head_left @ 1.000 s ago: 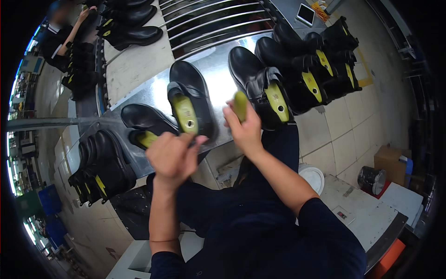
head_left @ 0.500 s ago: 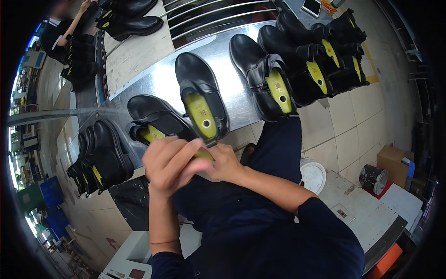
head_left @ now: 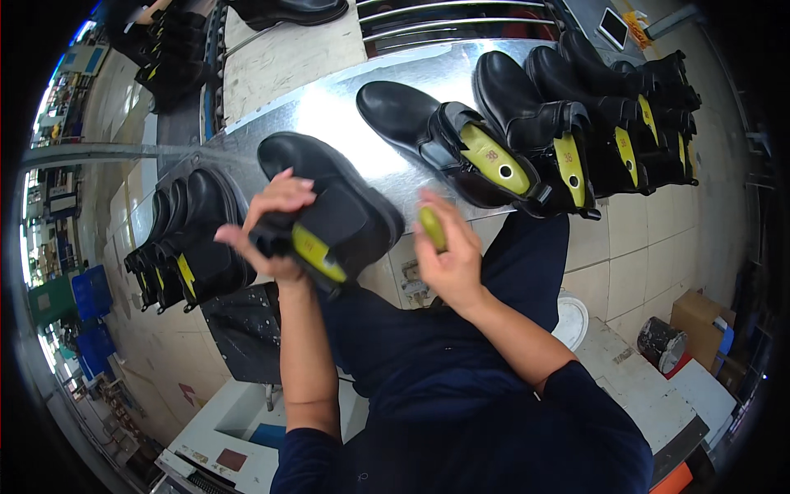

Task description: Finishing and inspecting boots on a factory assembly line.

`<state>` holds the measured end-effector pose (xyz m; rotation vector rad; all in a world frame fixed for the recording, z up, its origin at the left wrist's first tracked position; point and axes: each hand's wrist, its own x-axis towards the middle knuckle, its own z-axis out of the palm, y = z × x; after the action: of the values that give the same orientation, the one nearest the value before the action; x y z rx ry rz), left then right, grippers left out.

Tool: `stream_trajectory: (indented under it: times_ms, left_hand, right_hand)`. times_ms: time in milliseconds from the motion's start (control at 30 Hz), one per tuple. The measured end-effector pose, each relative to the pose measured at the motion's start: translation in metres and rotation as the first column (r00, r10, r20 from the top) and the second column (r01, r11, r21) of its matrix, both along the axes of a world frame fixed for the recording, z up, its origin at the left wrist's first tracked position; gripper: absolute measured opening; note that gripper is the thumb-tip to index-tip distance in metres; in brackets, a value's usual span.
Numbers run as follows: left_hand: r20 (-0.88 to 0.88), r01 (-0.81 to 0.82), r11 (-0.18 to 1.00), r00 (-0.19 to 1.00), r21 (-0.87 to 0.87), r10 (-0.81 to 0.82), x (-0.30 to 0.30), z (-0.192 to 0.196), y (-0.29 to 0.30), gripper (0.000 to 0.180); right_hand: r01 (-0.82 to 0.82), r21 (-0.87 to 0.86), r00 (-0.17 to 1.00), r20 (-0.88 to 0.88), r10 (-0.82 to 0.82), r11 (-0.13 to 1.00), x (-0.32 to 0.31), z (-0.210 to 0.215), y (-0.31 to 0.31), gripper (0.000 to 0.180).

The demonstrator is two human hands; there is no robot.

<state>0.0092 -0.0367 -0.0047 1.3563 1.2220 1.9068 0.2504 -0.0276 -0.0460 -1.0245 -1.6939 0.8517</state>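
My left hand [head_left: 276, 216] has its fingers spread over the collar of a black ankle boot [head_left: 354, 198]; whether it touches the leather I cannot tell. This boot is tilted, with its heel toward me, and a yellow-green insole [head_left: 309, 247] shows inside. In my right hand [head_left: 455, 263] is a small yellow-green pad [head_left: 432, 229], gripped between thumb and fingers just off the bench edge. Another black boot [head_left: 403, 115] lies slantwise on the metal bench [head_left: 346, 90], its opening turned toward me and a yellow-green insole with a round hole visible.
More black boots [head_left: 518, 99] crowd the bench's right end. At the left end stands a row of boots [head_left: 206, 222]. A phone [head_left: 613, 29] lies beyond the bench, beside metal rails [head_left: 453, 20]. A white bucket [head_left: 569, 321] is by my right leg.
My hands have drawn apart, the right one carrying the pad. The middle boot now lies against the right-hand group. My left hand has moved to the remaining boot at left.
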Motion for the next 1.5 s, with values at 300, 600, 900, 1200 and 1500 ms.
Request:
stream_trajectory:
  times_ms: [300, 600, 900, 1200, 1500]
  left_hand:
    - [0.201, -0.02, 0.986, 0.979, 0.168, -0.015, -0.022, -0.027, -0.042, 0.1]
    - [0.165, -0.078, 0.988, 0.985, 0.132, 0.055, -0.008, -0.016, -0.036, 0.103]
    - [-0.056, -0.462, 0.887, 0.886, -0.013, 0.46, 0.031, -0.011, -0.049, 0.102]
    - [-0.542, -0.3, 0.894, 0.837, -0.333, 0.079, -0.017, -0.003, -0.083, 0.085]
    - [-0.784, -0.346, 0.897, 0.621, -0.275, -0.001, 0.002, 0.004, -0.113, 0.062]
  right_hand:
    - [-0.25, -0.457, 0.967, -0.083, 0.239, 0.853, -0.052, 0.015, 0.086, 0.037]
    - [-0.054, -0.357, 0.96, 0.238, 0.147, 0.932, -0.052, 0.009, 0.101, 0.042]
    - [-0.36, -0.548, 0.914, -0.367, 0.169, 0.755, -0.016, 0.015, 0.073, 0.035]
    - [-0.43, -0.595, 0.878, -0.453, 0.158, 0.679, -0.019, 0.021, 0.087, 0.031]
    - [-0.64, -0.564, 0.588, -0.797, -0.14, 0.522, -0.054, 0.028, 0.098, 0.021]
